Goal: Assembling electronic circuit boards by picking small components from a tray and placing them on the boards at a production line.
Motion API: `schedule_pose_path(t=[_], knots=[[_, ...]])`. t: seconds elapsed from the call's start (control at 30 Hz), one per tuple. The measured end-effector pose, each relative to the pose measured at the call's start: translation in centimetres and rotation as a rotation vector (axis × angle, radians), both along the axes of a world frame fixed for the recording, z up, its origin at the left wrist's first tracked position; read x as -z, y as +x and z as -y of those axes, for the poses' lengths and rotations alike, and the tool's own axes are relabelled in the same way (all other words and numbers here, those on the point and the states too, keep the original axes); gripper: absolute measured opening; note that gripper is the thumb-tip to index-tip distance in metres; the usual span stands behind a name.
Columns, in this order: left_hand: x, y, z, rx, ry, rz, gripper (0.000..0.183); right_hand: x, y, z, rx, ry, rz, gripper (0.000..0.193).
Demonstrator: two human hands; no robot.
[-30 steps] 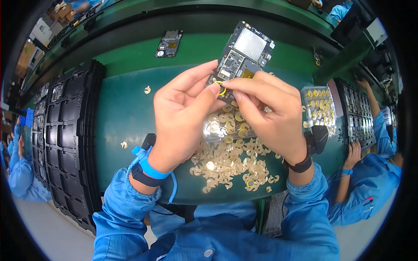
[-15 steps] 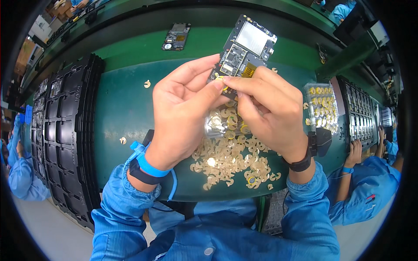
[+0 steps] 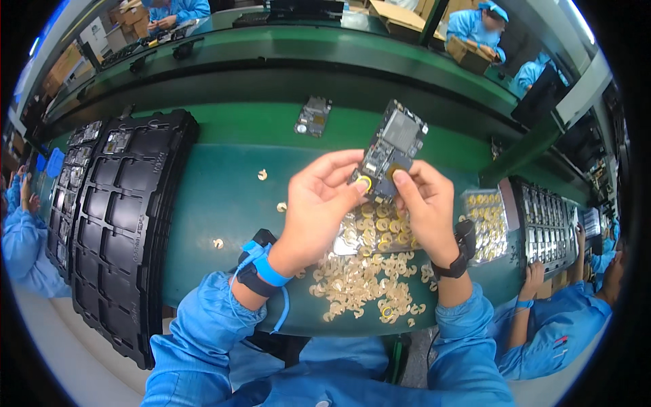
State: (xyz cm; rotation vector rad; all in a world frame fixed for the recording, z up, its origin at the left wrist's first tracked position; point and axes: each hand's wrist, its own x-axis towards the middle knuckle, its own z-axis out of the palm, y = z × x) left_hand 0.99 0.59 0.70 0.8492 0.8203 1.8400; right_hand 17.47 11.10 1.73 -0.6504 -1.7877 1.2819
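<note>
- Above the green bench (image 3: 224,210), mid-scene: PCB (image 3: 401,132), black w/ silver shield, held up at a slant, far end leaning right.
- Left hand (image 3: 317,210): grasping PCB's near left corner, thumb tip on a yellow-rimmed disc (image 3: 367,182) there; other fingers partly hidden behind.
- Right hand (image 3: 430,207): pinching PCB's near right edge, thumb on its face; other fingers behind, partly hidden.
- Wrists: left w/ blue strap (image 3: 272,271) + cord; right w/ black band (image 3: 464,252).
- Beneath hands: clear tray (image 3: 343,248) of similar discs, partly covered.
- Near side of tray: loose pile of pale notched pcs (image 3: 356,288), incl. one yellow-rimmed disc at right; a few pcs strewn left.
- Far of hands, slightly left: 2nd board (image 3: 314,117), flat on bench.
- Left: stacked black trays (image 3: 125,203), compartmented, some boards along left side.
- Right: another clear tray (image 3: 479,252), discs in rows; farther right, board-filled black tray (image 3: 522,203).
- Near right: co-worker (image 3: 563,332) in blue, one hand at that tray's near edge.
- Far bkgd: two persons in blue, one left (image 3: 178,10), one right (image 3: 475,30) w/ carton (image 3: 468,57).
</note>
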Motion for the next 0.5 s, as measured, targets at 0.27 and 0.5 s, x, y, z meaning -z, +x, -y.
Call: schedule_pose_path(t=[0.27,0.5], knots=[[0.0,-1.7,-0.7,-0.073,-0.040,0.013,0.043,-1.9,-0.7,-2.7,-0.011,-0.151,0.072,0.025],[1.5,-4.2,-1.7,-0.312,-0.092,0.019,0.030,1.4,-2.2,-17.6,0.072,-0.209,0.386,0.034]])
